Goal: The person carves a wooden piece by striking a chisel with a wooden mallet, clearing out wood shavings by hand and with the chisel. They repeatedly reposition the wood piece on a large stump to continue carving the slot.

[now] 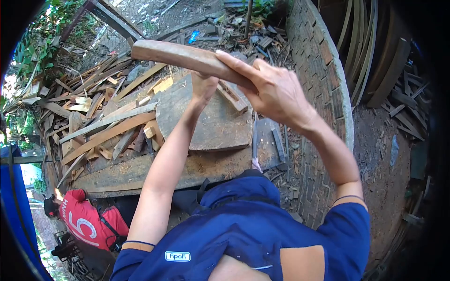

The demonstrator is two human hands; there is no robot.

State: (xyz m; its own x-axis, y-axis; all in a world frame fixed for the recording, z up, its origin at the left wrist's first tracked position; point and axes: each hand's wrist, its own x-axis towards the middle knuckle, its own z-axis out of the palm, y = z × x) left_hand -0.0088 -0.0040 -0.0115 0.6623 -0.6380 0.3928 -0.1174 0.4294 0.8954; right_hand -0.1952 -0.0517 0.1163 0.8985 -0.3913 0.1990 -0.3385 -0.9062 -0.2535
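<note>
A long, slightly curved brown piece of wood (183,55) is held up over a wooden work block. My right hand (279,91) grips its right end, with the index finger stretched along the upper face. Under the middle of the piece is my left hand (205,86), its fingers mostly hidden behind the wood; what they hold cannot be made out. Below, on the thick wooden block (206,126), lies a small wooden piece with a slot (232,97), just right of my left hand.
Scrap wood (98,112) is heaped at the left. A curved brick wall (318,75) rises at the right, with long bent strips (368,51) beyond it. Another person in a red shirt (89,218) is at the lower left. A metal bar (254,140) lies beside the block.
</note>
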